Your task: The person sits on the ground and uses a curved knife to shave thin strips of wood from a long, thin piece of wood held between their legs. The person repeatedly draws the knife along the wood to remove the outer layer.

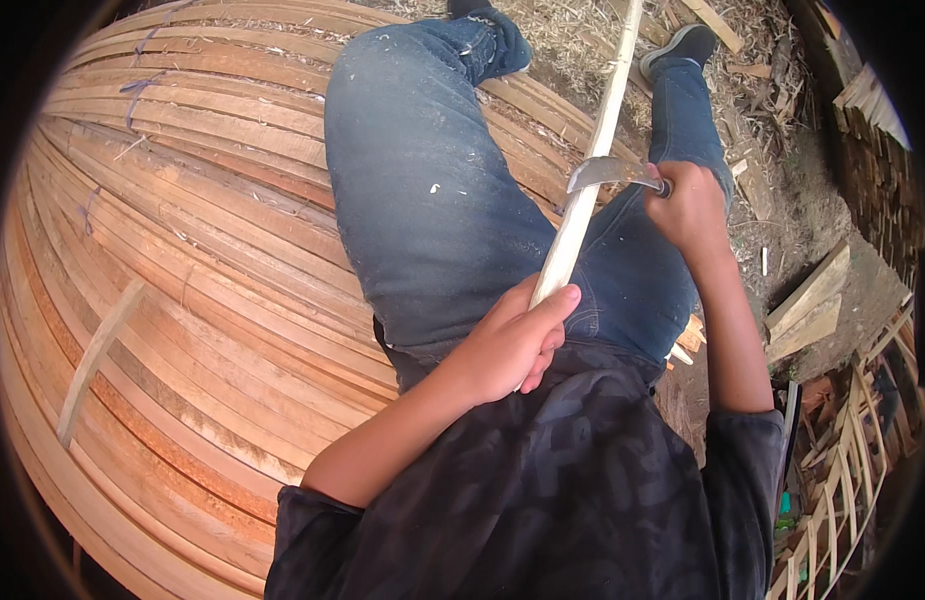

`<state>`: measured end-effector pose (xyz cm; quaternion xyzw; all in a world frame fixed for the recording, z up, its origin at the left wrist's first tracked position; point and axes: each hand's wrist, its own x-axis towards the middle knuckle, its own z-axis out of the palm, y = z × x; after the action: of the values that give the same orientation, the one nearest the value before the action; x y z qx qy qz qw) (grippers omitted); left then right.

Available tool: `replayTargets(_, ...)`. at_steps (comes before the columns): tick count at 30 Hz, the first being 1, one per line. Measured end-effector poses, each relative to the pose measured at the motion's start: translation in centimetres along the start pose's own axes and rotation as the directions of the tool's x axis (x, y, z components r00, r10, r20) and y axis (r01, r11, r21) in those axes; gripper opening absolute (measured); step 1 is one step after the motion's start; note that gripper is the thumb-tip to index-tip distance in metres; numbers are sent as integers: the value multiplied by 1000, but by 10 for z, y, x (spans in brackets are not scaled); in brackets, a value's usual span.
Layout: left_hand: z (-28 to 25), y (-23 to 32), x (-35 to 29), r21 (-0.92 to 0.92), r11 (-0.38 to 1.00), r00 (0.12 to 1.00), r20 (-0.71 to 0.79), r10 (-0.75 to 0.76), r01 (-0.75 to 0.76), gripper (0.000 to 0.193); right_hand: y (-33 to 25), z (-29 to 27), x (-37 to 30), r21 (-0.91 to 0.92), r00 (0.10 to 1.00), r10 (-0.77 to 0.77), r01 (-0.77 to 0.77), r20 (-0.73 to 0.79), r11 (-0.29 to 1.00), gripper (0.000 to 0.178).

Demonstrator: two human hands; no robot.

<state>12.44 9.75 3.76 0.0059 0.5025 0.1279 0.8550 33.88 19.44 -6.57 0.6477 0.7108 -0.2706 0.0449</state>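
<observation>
A long, pale wooden stick (581,222) runs from my waist up past the top edge, slanting between my legs. Close to its lower end, my left hand (518,340) is wrapped round it, with the thumb lying along the wood. My right hand (688,205) is closed on the dark handle of a curved knife (605,172), which looks like a small sickle. The blade lies across the stick, well above my left hand. Most of the handle is hidden in my fist.
Stacked wooden strips (233,370), some tied with blue string, spread under and left of my legs in jeans (423,190). Shavings (603,65) litter the ground ahead. At the right are wood offcuts (811,300), a lattice of thin slats (848,470) and a wood pile (883,190).
</observation>
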Motion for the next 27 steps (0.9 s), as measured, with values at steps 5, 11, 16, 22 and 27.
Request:
replayTargets(5,7,-9,-8,15,1000,998,55,23,-24,28,42,10,30,-71,953,278,-288,-118,955,26)
replayTargets(11,-14,1,-5,-101,995,993,121,-6,18,32,47,10,3,90,951,307,-303,-33,949,37)
replayTargets(16,-8,16,8,-14,1000,989,149,8,-6,31,24,31,-5,239,982,170,-146,-82,960,36)
replayTargets(22,-10,28,14,82,996,988,153,-35,22,30,5,29,14,587,973,228,-208,40,783,38)
replayTargets(27,9,39,13,158,985,988,125,-90,70,27,23,21,64,574,985,152,-172,83,801,36)
